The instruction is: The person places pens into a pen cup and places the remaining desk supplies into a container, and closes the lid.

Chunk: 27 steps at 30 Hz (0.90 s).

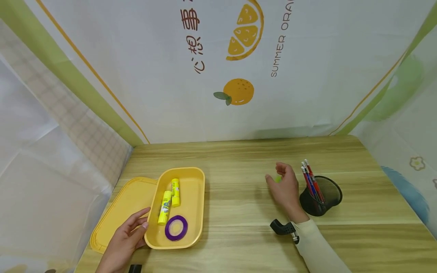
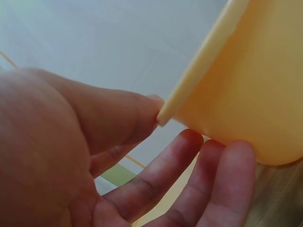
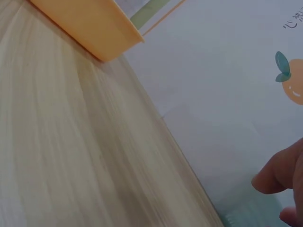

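Observation:
A yellow plastic box [image 1: 195, 204] holds two yellow glue sticks [image 1: 165, 207] and a purple ring-shaped roll of tape [image 1: 176, 228]. My left hand [image 1: 124, 239] is at its left side. In the left wrist view the thumb tip [image 2: 150, 111] meets the rim and the other fingers lie loosely along the outer wall. To the right, my right hand [image 1: 286, 189] is over the table, thumb and fingers apart. A small bright green thing [image 1: 278, 178] shows between them, mostly hidden; I cannot tell whether they touch it.
A yellow lid [image 1: 117, 212] lies partly under the box's left side. Just right of my right hand stands a black mesh pen cup [image 1: 332, 197] with several pencils [image 1: 310, 180] leaning left. A printed white cloth [image 1: 170, 94] hangs behind the wooden table [image 1: 235, 235].

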Motion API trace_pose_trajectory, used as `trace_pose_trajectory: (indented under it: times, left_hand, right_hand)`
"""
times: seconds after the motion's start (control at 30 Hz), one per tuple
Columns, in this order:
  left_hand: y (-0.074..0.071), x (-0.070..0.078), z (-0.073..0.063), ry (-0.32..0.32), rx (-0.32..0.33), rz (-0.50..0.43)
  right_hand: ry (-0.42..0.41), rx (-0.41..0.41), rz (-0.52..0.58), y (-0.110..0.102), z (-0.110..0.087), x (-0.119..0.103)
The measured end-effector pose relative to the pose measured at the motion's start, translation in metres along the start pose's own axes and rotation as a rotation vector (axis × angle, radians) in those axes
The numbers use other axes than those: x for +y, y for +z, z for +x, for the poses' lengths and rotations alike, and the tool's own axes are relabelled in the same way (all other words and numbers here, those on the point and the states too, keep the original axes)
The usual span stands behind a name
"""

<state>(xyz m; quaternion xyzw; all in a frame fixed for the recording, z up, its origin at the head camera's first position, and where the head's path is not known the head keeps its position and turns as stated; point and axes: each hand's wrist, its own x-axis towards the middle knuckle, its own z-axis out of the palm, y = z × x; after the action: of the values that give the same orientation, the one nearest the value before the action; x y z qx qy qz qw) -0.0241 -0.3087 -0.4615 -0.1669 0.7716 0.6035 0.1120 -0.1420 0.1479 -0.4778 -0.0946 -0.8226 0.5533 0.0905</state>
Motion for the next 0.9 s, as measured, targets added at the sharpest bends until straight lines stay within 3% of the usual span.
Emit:
trace_pose_trajectory:
  times: [0.6,0.9]
  left_hand:
    - [0.0,0.0,0.003,-0.043,-0.002,0.025]
    - [0.0,0.0,0.003,-0.037,-0.001,0.042]
  right_hand:
    - [0.111,0.088,-0.122,-0.006,-0.001,0.02]
    - [0.099,0.038,-0.171,-0.01,0.001,0.029]
